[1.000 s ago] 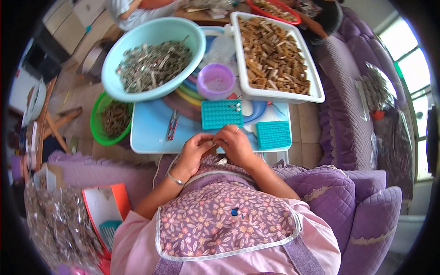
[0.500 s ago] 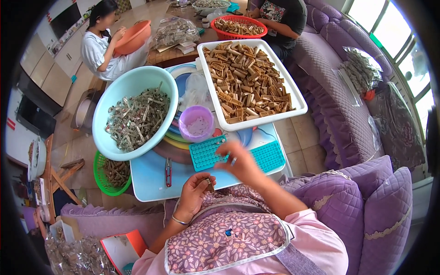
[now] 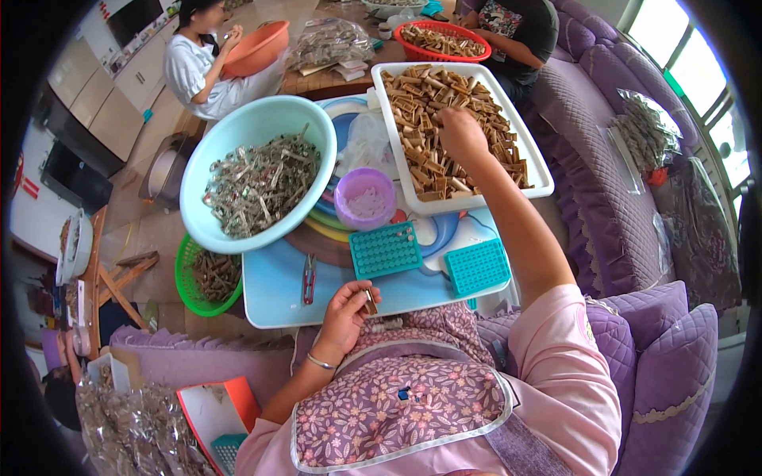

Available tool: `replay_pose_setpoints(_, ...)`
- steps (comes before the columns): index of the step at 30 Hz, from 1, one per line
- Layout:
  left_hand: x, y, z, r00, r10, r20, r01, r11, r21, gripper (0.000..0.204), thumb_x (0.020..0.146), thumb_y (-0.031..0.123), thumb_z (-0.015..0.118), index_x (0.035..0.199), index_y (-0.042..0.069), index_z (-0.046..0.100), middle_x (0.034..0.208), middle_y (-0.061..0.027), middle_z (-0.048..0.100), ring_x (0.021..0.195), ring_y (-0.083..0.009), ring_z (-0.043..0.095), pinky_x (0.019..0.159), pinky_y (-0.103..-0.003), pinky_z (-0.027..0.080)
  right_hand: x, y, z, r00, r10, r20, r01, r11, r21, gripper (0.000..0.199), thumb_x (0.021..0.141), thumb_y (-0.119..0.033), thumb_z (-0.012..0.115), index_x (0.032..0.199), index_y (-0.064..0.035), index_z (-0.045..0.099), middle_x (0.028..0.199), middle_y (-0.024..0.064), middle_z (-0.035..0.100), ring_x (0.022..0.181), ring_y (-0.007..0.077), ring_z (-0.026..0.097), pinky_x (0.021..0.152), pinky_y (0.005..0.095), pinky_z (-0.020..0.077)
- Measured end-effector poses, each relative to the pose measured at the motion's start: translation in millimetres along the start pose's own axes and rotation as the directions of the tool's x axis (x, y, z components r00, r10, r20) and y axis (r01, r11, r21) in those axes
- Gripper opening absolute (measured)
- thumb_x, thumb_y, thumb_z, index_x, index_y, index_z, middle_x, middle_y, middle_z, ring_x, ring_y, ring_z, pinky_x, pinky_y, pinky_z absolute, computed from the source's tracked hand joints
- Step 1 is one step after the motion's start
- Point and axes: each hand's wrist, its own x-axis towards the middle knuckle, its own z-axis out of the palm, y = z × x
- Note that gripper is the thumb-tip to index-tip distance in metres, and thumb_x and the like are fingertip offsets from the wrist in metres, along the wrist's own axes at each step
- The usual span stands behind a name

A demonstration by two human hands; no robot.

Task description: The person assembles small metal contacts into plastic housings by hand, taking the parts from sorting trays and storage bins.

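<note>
My left hand (image 3: 346, 311), near the table's front edge, is closed on a small brown half-tube piece (image 3: 371, 301) with a pale edge. My right arm stretches forward over the table. My right hand (image 3: 463, 133) is down among the brown half-tube pieces (image 3: 425, 159) heaped in a white rectangular tray (image 3: 542, 189). Its fingers are bent and drawn together, and what they pinch is hidden. Between the hands lie two teal moulded trays with rows of small cells, one in the middle (image 3: 385, 252) and one to the right (image 3: 476, 267). A purple bowl (image 3: 340, 198) holds small whitish bits.
A light-blue basin (image 3: 190, 214) of clear-wrapped pieces stands at left. Red-handled snips (image 3: 309, 282) lie on the table (image 3: 274, 309). A green basket (image 3: 184, 289) sits beside it. Two people work beyond, near an orange basin (image 3: 262, 47) and a red basket (image 3: 413, 51).
My right hand has moved from above the teal trays forward into the tray of brown pieces. My left hand keeps its brown piece, turned slightly. The view has shifted.
</note>
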Motion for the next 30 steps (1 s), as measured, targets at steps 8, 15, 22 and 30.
replay_pose_setpoints(8,2,8,17,0.978,0.21,0.001,-0.21,0.977,-0.027,0.02,0.095,0.01,0.057,0.113,0.004,0.056,0.105,-0.0097,0.063,0.095,-0.0186,0.062,0.084,-0.031,0.051,-188,-154,-40,0.916,0.177,0.36,-0.368,0.016,0.93,0.018,0.083,0.002,0.069,0.094,-0.0006,0.056,0.097,0.0057,0.06,0.094,0.0129,0.059,0.08,0.024,0.0491)
replay_pose_setpoints(15,-17,8,19,0.968,0.252,-0.013,-0.252,0.967,-0.026,0.022,0.092,0.009,0.062,0.111,0.002,0.053,0.105,-0.0082,0.064,0.092,-0.017,0.064,0.085,-0.032,0.054,-238,-169,-17,0.954,0.139,0.266,-0.3,0.401,0.865,0.02,0.081,0.001,0.072,0.093,-0.0003,0.056,0.085,0.0031,0.063,0.076,0.0108,0.062,0.07,0.0236,0.0517)
replay_pose_setpoints(22,4,-6,18,0.94,0.234,-0.248,-0.254,0.966,-0.053,0.017,0.092,0.006,0.061,0.107,0.003,0.055,0.099,-0.0055,0.063,0.092,-0.0137,0.062,0.083,-0.03,0.054,-244,-182,9,0.995,0.07,0.071,-0.099,0.61,0.786,0.017,0.083,-0.003,0.069,0.098,-0.0027,0.06,0.087,0.0047,0.06,0.081,0.0146,0.059,0.071,0.0267,0.0512)
replay_pose_setpoints(30,15,-3,1,0.957,0.164,-0.24,-0.176,0.984,-0.029,0.015,0.09,0.004,0.061,0.105,0.005,0.059,0.101,-0.0066,0.065,0.09,-0.0156,0.063,0.081,-0.03,0.053,-225,-128,10,0.794,0.063,0.605,-0.45,-0.608,0.654,0.014,0.092,-0.012,0.058,0.104,-0.0041,0.057,0.094,0.0054,0.061,0.083,0.015,0.06,0.076,0.0271,0.0528)
